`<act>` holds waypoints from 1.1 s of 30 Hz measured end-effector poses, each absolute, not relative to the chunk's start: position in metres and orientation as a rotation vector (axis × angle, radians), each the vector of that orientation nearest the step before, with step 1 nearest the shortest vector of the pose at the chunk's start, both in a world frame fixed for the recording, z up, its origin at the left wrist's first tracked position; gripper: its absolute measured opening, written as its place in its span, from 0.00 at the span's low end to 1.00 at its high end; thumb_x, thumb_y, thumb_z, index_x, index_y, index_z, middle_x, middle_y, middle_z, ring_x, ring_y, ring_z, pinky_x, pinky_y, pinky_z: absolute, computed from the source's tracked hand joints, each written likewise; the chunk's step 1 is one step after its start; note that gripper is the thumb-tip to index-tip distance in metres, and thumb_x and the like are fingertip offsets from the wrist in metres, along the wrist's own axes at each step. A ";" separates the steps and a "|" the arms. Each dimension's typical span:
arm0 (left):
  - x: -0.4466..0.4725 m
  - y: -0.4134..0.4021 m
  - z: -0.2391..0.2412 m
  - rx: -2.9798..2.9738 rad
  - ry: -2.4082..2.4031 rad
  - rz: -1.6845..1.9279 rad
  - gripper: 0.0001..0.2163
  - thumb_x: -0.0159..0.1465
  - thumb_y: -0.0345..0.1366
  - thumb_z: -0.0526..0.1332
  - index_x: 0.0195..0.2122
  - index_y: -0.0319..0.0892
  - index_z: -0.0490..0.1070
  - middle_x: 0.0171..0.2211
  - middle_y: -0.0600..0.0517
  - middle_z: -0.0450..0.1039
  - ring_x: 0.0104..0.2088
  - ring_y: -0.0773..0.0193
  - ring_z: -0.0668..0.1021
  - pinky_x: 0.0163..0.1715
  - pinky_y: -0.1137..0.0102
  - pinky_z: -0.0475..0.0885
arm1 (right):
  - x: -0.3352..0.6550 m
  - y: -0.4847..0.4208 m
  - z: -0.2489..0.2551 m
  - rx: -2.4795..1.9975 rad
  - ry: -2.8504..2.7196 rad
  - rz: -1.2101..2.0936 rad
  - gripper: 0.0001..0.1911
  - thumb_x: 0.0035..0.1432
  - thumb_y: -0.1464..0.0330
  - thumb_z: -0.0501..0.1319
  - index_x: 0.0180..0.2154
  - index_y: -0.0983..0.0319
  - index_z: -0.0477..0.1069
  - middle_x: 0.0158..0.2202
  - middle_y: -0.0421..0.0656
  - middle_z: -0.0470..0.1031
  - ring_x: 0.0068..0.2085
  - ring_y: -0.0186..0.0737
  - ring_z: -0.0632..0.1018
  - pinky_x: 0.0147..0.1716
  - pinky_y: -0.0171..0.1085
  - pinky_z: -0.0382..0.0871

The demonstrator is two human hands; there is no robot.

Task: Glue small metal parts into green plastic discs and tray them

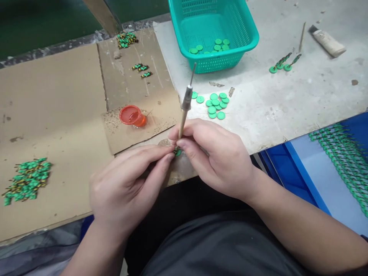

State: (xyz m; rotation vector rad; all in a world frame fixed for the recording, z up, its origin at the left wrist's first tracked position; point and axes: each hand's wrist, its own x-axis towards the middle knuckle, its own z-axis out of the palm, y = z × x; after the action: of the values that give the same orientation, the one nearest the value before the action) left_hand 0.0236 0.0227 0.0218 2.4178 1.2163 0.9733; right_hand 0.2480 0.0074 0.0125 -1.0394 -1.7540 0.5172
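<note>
My left hand is closed, its thumb and forefinger pinching a small green piece near the table's front edge. Most of that piece is hidden by the fingertips; a round green edge shows. In my right hand is a thin tool with a wooden handle and metal collar, its needle-like tip pointing up and away from me. The right thumb and forefinger meet the left fingertips at the green piece. Just beyond the hands lie several loose green discs.
A green basket holding discs stands at the back. Left are a red cup on cardboard and a pile of small green-and-black figures. Figures on discs, a stick and a tube lie right. Rows of green pieces fill a lower tray.
</note>
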 end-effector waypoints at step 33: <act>0.026 0.024 0.023 2.415 1.249 0.921 0.06 0.77 0.32 0.72 0.51 0.51 0.86 0.49 0.57 0.92 0.48 0.61 0.93 0.53 0.69 0.87 | 0.247 0.011 0.011 -1.069 -1.700 0.539 0.09 0.82 0.75 0.58 0.48 0.56 0.73 0.47 0.42 0.88 0.49 0.41 0.89 0.52 0.41 0.85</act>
State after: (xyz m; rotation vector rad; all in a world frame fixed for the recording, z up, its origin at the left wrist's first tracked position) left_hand 0.0257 0.0236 0.0230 2.4151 1.2492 0.9211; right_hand 0.2465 0.0107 0.0106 -1.0689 -1.6995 0.5387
